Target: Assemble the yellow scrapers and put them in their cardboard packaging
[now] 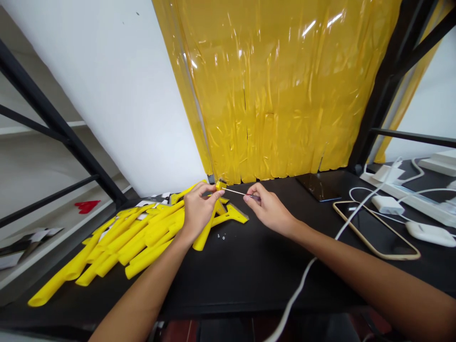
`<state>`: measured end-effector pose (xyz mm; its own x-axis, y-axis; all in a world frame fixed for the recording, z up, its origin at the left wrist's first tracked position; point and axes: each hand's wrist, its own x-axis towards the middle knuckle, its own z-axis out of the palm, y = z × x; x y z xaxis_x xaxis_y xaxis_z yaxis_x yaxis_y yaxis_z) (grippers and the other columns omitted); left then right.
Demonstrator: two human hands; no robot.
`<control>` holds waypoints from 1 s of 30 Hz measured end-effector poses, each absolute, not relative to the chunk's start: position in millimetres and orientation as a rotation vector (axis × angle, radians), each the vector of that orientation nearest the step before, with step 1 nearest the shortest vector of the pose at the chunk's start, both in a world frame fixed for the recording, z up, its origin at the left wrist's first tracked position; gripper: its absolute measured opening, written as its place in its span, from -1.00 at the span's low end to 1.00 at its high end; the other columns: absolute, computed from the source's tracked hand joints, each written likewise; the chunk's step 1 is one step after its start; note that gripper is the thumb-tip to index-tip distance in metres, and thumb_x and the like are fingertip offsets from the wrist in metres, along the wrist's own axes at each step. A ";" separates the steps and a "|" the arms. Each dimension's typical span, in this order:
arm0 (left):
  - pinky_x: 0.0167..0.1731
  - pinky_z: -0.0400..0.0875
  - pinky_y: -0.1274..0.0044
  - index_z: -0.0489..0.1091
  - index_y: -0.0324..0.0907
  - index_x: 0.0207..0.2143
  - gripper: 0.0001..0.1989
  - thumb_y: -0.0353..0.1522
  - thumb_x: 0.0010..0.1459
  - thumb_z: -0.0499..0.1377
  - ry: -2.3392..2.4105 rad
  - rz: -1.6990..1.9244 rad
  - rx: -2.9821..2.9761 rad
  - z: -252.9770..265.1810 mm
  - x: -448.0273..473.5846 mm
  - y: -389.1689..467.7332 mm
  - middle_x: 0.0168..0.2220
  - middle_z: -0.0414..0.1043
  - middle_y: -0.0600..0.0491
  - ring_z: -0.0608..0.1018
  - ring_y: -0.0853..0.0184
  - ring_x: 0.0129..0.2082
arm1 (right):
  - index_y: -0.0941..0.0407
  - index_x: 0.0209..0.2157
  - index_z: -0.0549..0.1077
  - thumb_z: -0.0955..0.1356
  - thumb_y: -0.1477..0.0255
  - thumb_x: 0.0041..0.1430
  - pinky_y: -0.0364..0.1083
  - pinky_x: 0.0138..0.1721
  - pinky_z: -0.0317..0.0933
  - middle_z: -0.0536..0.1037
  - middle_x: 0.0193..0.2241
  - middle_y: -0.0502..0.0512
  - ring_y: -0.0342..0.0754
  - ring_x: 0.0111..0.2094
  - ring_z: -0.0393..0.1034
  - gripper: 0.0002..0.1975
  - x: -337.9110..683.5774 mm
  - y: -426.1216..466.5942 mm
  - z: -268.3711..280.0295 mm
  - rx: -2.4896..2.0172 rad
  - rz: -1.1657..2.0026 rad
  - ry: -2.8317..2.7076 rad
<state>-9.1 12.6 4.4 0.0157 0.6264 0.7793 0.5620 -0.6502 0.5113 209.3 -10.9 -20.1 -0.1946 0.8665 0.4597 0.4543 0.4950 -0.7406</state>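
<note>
My left hand is closed on a yellow scraper, its handle slanting down toward the table and its head up by my fingertips. Between finger and thumb, my right hand pinches a screwdriver with a thin metal shaft. The shaft points left and its tip meets the scraper's head; the exact contact is too small to make out. Below lie a few small shiny pieces that look like screws. Beside my left hand is a pile of yellow scrapers, and another scraper lies just behind.
On the black table, a phone in a tan-edged case, a white earbud case and a power strip with cables sit right. A dark tablet-like slab lies at the back. A white cable crosses under my right forearm.
</note>
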 end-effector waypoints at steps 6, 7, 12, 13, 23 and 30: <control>-0.44 0.45 0.57 0.51 -0.15 -0.42 -0.86 -0.28 0.10 0.34 1.276 1.724 2.214 2.0 -8.7 12.6 -0.40 0.50 0.08 0.53 0.36 -0.39 | 0.07 -0.28 0.43 0.21 0.19 0.38 -0.11 -0.35 0.15 0.53 -0.45 0.01 -0.07 -0.41 0.40 -0.70 209.9 -10.4 -18.1 -1.083 0.547 -1.854; -0.44 0.45 0.57 0.51 -0.15 -0.42 -0.85 -0.27 0.11 0.34 1.285 1.722 2.212 2.0 -8.7 12.5 -0.40 0.50 0.08 0.53 0.36 -0.39 | 0.07 -0.23 0.41 0.25 0.18 0.35 -0.12 -0.38 0.15 0.51 -0.46 -0.01 -0.08 -0.43 0.38 -0.74 209.7 -10.7 -18.0 -1.076 0.568 -1.827; -0.43 0.44 0.56 0.50 -0.15 -0.41 -0.83 -0.25 0.12 0.34 1.283 1.699 2.225 2.5 -8.0 10.6 -0.40 0.51 0.07 0.54 0.35 -0.37 | 0.07 -0.28 0.43 0.23 0.24 0.37 -0.11 -0.34 0.16 0.54 -0.41 0.03 -0.07 -0.39 0.40 -0.75 211.7 -9.7 -17.4 -1.063 0.443 -1.843; -0.43 0.44 0.56 0.50 -0.15 -0.40 -0.83 -0.24 0.12 0.34 1.275 1.698 2.228 2.3 -7.8 10.5 -0.39 0.51 0.07 0.54 0.35 -0.37 | 0.07 -0.31 0.44 0.20 0.26 0.39 -0.10 -0.31 0.16 0.55 -0.39 0.04 -0.06 -0.36 0.42 -0.71 212.5 -9.1 -17.2 -1.067 0.405 -1.863; -0.43 0.45 0.57 0.52 -0.15 -0.36 -0.83 -0.23 0.13 0.33 1.308 1.680 2.233 -0.3 -7.0 11.4 -0.40 0.54 0.07 0.55 0.35 -0.39 | 0.06 -0.21 0.42 0.21 0.26 0.39 -0.08 -0.28 0.16 0.58 -0.28 0.09 -0.01 -0.28 0.45 -0.77 214.1 -11.9 -15.4 -1.140 0.274 -1.933; -0.42 0.48 0.54 0.52 -0.15 -0.33 -0.84 -0.24 0.15 0.30 1.291 1.662 2.276 -3.2 -4.9 10.6 -0.39 0.54 0.05 0.56 0.33 -0.38 | 0.07 -0.21 0.42 0.22 0.23 0.39 -0.09 -0.31 0.14 0.57 -0.30 0.09 -0.03 -0.33 0.42 -0.75 217.7 -10.6 -11.5 -1.134 0.279 -1.967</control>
<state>-4.9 10.6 -3.2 0.0787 0.6334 0.7698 0.5889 -0.6526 0.4768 217.7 -10.6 -11.5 -0.2494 0.7984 0.5480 0.6144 0.5679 -0.5477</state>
